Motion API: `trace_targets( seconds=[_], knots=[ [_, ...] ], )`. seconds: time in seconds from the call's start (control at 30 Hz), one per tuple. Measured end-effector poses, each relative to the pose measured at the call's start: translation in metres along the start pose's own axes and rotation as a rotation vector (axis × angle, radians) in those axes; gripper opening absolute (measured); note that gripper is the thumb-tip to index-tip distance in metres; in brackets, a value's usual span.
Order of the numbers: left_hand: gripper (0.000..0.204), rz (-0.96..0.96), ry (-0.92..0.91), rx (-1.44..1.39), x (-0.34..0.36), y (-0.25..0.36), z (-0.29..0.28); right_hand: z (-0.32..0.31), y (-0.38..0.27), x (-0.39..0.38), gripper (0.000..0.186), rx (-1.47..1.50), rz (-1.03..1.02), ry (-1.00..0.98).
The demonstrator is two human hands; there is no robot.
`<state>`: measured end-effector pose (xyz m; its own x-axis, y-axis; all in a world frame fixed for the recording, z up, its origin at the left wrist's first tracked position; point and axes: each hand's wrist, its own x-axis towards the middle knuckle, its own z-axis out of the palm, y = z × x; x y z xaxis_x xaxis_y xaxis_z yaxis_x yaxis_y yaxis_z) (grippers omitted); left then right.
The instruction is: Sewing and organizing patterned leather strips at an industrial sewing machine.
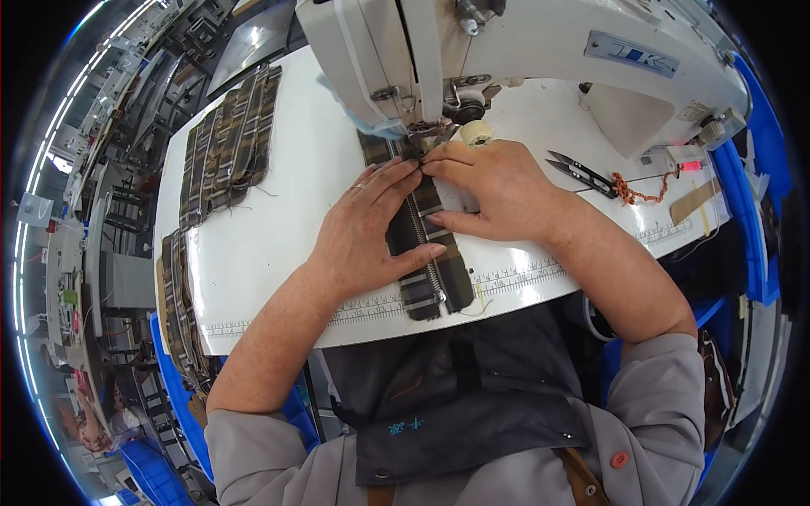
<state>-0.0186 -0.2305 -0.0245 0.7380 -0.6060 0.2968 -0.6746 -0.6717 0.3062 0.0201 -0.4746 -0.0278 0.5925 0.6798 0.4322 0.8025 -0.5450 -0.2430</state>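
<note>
Plaid strip (458,282) with a metal zipper (434,274) along its length: lies on the white table (278,244), far end under the head of the sewing machine (523,59), near end over the printed ruler scale (354,314). Left hand (361,221) laid flat from the left, thumb spread wide from the fingers, pressing rather than gripping. Right hand (506,190) on the right side, fingertips close to the presser foot (429,131), thumb apart, nearer, on the strip's right part. Step in hand, by my reading: aligning or stitching zipper to cloth; needle position cannot be told. Next move probably calls for straight, even feeding toward the far side, fingertips clear of the foot.
</note>
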Motion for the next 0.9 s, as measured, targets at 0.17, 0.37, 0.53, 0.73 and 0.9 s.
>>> trace_targets(
  seconds=[0.17,0.37,0.53,0.73,0.9],
  knots=[
    [0.072,-0.023,0.039,-0.031,-0.001,0.002,0.001,-0.002,-0.002,0.001,0.045,0.007,0.017,-0.022],
    [0.051,-0.082,0.082,-0.127,0.0,-0.001,0.003,0.001,0.0,0.0,0.044,0.019,-0.008,0.021],
    [0.044,-0.048,0.098,-0.11,0.001,0.0,0.002,0.0,-0.001,0.0,0.043,0.016,0.001,0.004],
    [0.036,-0.083,0.09,-0.096,0.011,-0.011,-0.001,-0.001,-0.003,0.0,0.041,0.014,0.004,-0.002],
    [0.029,-0.031,0.098,-0.053,0.025,-0.033,-0.001,-0.002,-0.005,0.001,0.04,0.013,0.006,-0.006]
  ],
)
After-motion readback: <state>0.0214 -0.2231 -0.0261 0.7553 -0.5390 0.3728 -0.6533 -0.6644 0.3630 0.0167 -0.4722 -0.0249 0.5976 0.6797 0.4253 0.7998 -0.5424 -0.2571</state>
